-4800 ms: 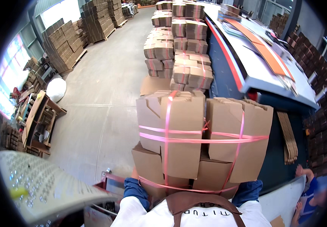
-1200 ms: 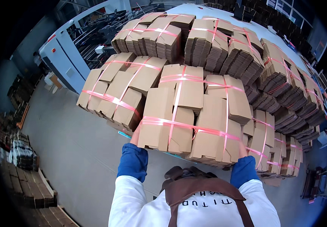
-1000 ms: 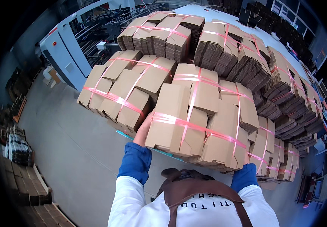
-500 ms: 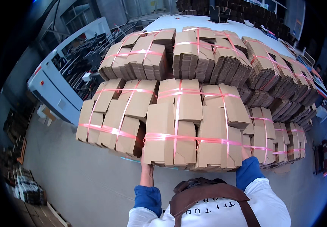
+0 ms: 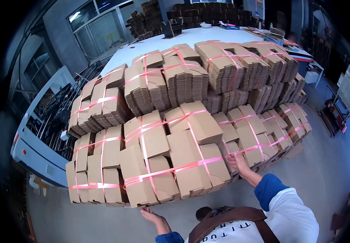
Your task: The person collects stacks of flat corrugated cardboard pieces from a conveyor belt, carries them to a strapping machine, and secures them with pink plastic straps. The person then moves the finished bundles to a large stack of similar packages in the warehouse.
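Observation:
Right in front of me is a bundle of flat folded cardboard boxes (image 5: 195, 162), bound with crossing pink straps. Just below its lower left corner, my left hand (image 5: 152, 216) is open with fingers stretched out and grips nothing. My right hand (image 5: 239, 164) is also open, its fingers extended beside the bundle's right edge, over the gap to the neighbouring bundle (image 5: 250, 129). Whether its fingertips touch the cardboard I cannot tell. Another strapped bundle (image 5: 96, 170) stands to the left, and a higher row of bundles (image 5: 183, 81) lies behind.
A white table (image 5: 142, 46) stretches behind the stacks, carrying a dark box (image 5: 172, 28). To the left stands a grey machine (image 5: 33, 150). Dark stacks (image 5: 215, 16) line the far wall, and a framed stand (image 5: 349, 91) is at the far right. Grey floor (image 5: 81, 222) lies in front.
Both hands have come away from the sides of the front bundle; the right hand now shows its fingers. The view has turned toward the right, and the bundles stay stacked.

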Available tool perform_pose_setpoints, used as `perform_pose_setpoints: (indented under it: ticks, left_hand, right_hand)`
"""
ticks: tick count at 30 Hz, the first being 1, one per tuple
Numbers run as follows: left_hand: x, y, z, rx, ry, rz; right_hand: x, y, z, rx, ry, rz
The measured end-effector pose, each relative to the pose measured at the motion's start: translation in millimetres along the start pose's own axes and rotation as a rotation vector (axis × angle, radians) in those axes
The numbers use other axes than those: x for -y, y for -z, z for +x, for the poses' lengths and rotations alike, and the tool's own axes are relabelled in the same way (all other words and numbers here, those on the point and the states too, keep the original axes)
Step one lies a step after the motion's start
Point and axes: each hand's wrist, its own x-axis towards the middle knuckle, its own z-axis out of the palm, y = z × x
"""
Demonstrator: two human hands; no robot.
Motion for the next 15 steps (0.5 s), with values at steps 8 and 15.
perform_pose_setpoints:
  ticks: [8, 15]
  left_hand:
    - [178.6, 47.0, -154.9, 0.646, 0.592, 0.725]
    - [246.9, -44.4, -333.3, 1.405, 0.180, 1.061]
  right_hand:
    - [-69.1, 240.7, -198.0, 0.309, -0.121, -0.613]
    - [-109.6, 380.7, -291.3, -0.201, -0.112, -0.191]
